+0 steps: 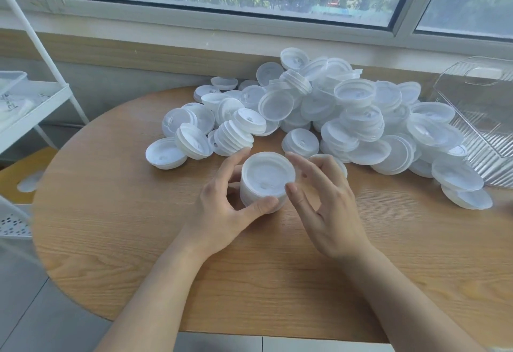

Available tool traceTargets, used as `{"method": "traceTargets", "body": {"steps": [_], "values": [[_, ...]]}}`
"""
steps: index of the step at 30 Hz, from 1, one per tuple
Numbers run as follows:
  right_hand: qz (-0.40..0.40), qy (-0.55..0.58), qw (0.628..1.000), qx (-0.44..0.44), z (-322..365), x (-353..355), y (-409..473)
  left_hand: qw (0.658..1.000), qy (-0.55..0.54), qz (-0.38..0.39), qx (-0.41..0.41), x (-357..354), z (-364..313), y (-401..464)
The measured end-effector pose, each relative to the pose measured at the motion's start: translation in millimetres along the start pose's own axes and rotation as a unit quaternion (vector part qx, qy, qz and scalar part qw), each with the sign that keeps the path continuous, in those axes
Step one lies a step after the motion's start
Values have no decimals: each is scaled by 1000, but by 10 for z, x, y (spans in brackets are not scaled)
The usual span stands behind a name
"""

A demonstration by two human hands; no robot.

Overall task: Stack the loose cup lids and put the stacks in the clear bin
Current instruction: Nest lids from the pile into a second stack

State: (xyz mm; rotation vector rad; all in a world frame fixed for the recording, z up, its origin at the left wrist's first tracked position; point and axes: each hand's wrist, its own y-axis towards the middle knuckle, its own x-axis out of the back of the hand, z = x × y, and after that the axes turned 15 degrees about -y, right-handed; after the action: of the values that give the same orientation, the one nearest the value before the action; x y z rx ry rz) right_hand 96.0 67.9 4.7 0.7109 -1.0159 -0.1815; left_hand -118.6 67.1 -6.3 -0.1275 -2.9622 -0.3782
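A short stack of white cup lids (266,179) stands on the round wooden table (138,240) in front of me. My left hand (227,207) grips the stack from the left, thumb at its near side and fingers behind it. My right hand (324,201) hovers just right of the stack with fingers relaxed, its thumb tip at the top lid's rim. A big heap of loose translucent white lids (333,118) covers the far half of the table. The clear ribbed bin (483,118) stands at the far right edge, behind the heap.
A white metal shelf rack (36,107) stands to the left of the table. A window sill and wall run behind the heap. Bare wood lies between me and the stack.
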Motion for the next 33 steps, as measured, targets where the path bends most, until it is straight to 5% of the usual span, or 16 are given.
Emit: {"method": "traceTargets", "body": {"steps": [15, 19, 24, 33], "values": [[71, 7, 996, -46, -111, -34, 55, 1000, 2, 8, -3, 14, 2, 18], [64, -86, 991, -78, -431, 127, 137, 1000, -5, 5, 0, 27, 24, 28], [166, -175, 967, -79, -675, 187, 97, 1000, -3, 4, 0, 27, 15, 34], [-106, -90, 990, 4, -235, 175, 150, 1000, 2, 3, 8, 23, 12, 25]]}}
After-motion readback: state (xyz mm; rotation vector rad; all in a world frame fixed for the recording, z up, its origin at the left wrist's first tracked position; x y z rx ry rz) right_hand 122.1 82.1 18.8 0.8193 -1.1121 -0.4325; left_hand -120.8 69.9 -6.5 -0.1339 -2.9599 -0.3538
